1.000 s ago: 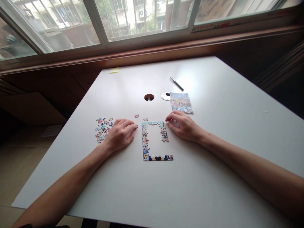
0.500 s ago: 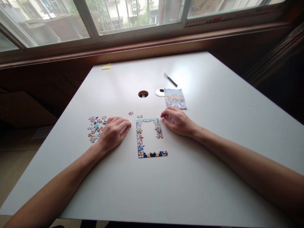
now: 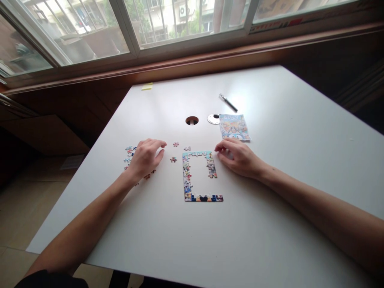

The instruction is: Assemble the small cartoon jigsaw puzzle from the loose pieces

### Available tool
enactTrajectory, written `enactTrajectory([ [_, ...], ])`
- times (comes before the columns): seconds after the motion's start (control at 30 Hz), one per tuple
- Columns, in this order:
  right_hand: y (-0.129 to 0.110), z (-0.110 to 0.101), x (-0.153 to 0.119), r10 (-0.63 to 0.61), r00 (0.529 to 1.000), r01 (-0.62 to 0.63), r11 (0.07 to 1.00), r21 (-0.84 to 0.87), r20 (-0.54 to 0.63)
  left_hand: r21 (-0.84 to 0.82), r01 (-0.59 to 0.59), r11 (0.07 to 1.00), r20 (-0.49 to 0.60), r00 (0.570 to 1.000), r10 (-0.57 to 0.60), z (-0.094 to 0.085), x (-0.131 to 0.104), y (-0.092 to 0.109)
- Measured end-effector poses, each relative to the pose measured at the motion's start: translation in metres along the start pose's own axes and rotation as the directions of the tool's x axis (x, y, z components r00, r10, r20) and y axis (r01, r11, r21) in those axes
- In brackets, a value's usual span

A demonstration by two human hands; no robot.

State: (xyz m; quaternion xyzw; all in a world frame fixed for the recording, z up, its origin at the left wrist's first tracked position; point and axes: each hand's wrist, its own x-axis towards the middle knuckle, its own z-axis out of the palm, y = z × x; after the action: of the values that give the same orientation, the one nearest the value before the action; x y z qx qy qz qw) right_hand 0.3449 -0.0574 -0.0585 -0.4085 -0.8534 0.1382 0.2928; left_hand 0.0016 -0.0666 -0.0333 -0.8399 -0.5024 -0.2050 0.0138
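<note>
Both forearms come in over the near edge of the white bench [image 3: 240, 240], lots of bare surface there. Puzzle frame [image 3: 198, 176] sits mid-bench between the hands: left side, top and bottom strips joined, right side only partly filled, middle open.

Left hand [image 3: 145, 158] lies palm down, fingers loosely spread and lightly curled, over the right edge of the loose-piece pile [image 3: 129, 154]; a few pieces peek out under the heel of the hand. Can't tell if it's pinching a piece. Single piece [image 3: 173, 159] lies just right of its fingertips, apart from them, near the frame's left strip. Two more singles [image 3: 176, 144] and [image 3: 187, 148] lie a bit farther back, just above the frame's top-left corner.

Right hand [image 3: 238, 157] rests just beside the frame's top-right corner, fingers curled in narrow, tips at the bench; anything held is hidden.

Behind the right hand: printed reference picture [image 3: 234, 127], near but not touching. Left of it a round cap [image 3: 213, 119] and the open cable hole [image 3: 192, 120]. Pen [image 3: 228, 103] farther back. Yellow sticky note [image 3: 147, 86] at the far left edge. Window beyond.
</note>
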Motion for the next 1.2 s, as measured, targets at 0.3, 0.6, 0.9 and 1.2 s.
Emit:
enactTrajectory([
  [0.3,0.003,0.000,-0.001,-0.014,1.000,0.015,1.000,0.016,-0.014,-0.025,-0.054,0.998,0.239,0.969,0.058,0.008,0.054,-0.005],
  [0.6,0.002,-0.001,-0.001,-0.017,1.000,0.017,1.000,0.015,0.003,-0.130,0.030,0.991,0.250,0.968,0.003,0.000,0.047,-0.008],
  [0.9,0.003,0.000,-0.002,-0.021,1.000,0.021,1.000,0.012,0.000,-0.123,-0.101,0.987,0.171,0.978,0.121,0.002,0.043,0.005],
  [1.2,0.000,-0.001,-0.001,-0.010,1.000,0.010,1.000,0.013,-0.003,-0.041,-0.182,0.982,0.193,0.963,0.186,0.015,0.046,0.027],
])
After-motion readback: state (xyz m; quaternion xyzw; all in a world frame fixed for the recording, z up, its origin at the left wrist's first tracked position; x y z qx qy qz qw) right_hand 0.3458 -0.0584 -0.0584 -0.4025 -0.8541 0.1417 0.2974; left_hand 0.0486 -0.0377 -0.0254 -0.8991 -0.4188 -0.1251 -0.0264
